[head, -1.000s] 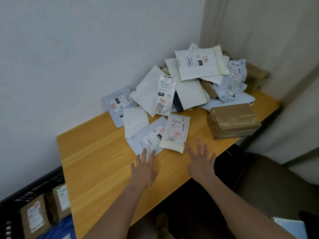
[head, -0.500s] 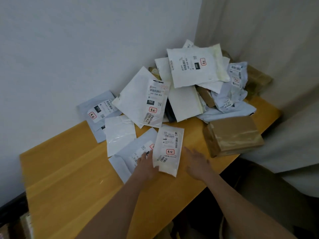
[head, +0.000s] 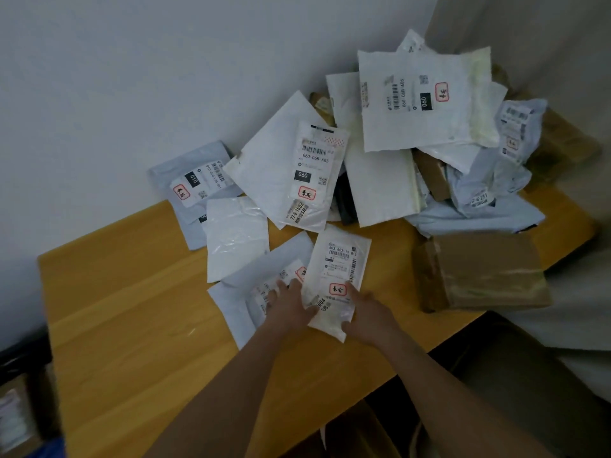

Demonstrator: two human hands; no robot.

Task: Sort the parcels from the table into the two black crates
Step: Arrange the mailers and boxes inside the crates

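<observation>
Right now both hands are on one small white parcel [head: 335, 282] lying at the lower middle of the frame, on the wooden surface [head: 132, 325]. The left hand [head: 291, 304] comes in at its left edge, with fingers spread over the grey mailer [head: 254, 292] beneath it; the thumb side touches the white parcel, though I cannot tell whether it truly grips it. The right hand [head: 367, 314] is at the parcel's lower right corner, fingers curled round the edge, seemingly pinching it.

Above and to the right, a heap of parcels [head: 413, 143] is piled into the corner against the wall: white padded envelopes with barcode labels, crumpled pale blue bags, and brown pieces poking through. A large white envelope [head: 291, 170] marked 060 leans at the heap's left side, and a grey bag [head: 195, 186] lies further left against the wall. A brown taped box [head: 482, 272] sits at right, near the surface's edge.

At the lower left corner of the frame, the black crate [head: 20, 358] shows partly, with a cardboard box [head: 13, 418] inside, blurred.
</observation>
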